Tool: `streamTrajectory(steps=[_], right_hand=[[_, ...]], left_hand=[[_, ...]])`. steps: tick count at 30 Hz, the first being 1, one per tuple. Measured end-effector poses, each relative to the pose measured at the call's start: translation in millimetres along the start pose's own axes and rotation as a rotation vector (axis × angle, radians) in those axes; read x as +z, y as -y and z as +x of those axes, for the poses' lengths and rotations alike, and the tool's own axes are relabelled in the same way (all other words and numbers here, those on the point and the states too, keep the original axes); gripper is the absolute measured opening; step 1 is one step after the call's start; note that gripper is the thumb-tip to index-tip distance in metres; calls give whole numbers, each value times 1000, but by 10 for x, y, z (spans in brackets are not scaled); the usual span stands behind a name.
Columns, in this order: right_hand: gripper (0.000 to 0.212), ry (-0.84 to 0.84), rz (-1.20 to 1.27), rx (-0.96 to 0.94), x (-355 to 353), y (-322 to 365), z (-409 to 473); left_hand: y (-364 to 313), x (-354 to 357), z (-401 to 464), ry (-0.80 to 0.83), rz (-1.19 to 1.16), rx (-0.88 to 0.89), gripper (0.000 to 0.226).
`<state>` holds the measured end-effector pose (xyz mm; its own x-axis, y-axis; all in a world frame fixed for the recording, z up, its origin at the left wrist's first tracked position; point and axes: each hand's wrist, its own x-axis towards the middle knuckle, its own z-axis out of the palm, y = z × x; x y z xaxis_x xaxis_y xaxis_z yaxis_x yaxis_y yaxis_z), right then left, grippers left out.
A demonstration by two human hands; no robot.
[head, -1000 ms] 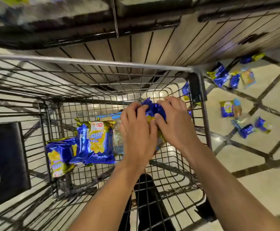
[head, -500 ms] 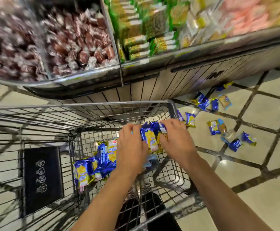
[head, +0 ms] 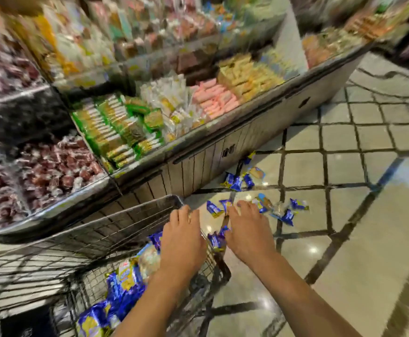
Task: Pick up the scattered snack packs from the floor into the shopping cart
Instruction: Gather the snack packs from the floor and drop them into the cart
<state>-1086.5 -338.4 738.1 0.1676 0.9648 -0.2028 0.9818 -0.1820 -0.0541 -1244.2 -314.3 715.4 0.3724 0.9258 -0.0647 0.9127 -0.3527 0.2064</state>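
Note:
The wire shopping cart [head: 116, 218] stands at the lower left, with several blue and yellow snack packs [head: 123, 287] heaped inside. My left hand [head: 182, 239] hovers over the cart's right side, fingers stretched forward. My right hand [head: 247, 233] is just beyond the cart's right rim, fingers also straight. A blue pack [head: 217, 240] shows between the two hands at the rim; whether a thumb touches it I cannot tell. More packs lie on the floor ahead: one group [head: 235, 182] by the counter base, another [head: 286, 216] further right, and one [head: 213, 209] near my fingertips.
A long display counter [head: 237, 147] of bulk sweets and biscuits runs along the left and far side, close to the cart's front. Tiled floor [head: 344, 239] spreads to the right. A black flap [head: 23, 322] sits at the cart's near end.
My view has lifted from the cart to the counter. Both hands have let go of the packs they held together and shifted right toward the cart's rim.

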Motion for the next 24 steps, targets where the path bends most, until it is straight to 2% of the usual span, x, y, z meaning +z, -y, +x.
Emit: streamTrajectory(steps=[5,13,19,22,24], right_hand=[[54,-59,42,96,-105,-830,-357],[61,-70,147,256,-187,-2727,-944],[57,-115,152,331,-337,-3981,-1319],[55,-153,138,357,-403,-4424,-1396],[54,-158,130,363,-432,-4658,-1376]], left_hand=[[-865,15,37,48,55,102,56],[-2922,291,67,117,90,258,71],[-4327,449,96,73,53,394,67],[-4830,498,175,41,25,434,62],[-5094,539,283,77,34,439,64]])
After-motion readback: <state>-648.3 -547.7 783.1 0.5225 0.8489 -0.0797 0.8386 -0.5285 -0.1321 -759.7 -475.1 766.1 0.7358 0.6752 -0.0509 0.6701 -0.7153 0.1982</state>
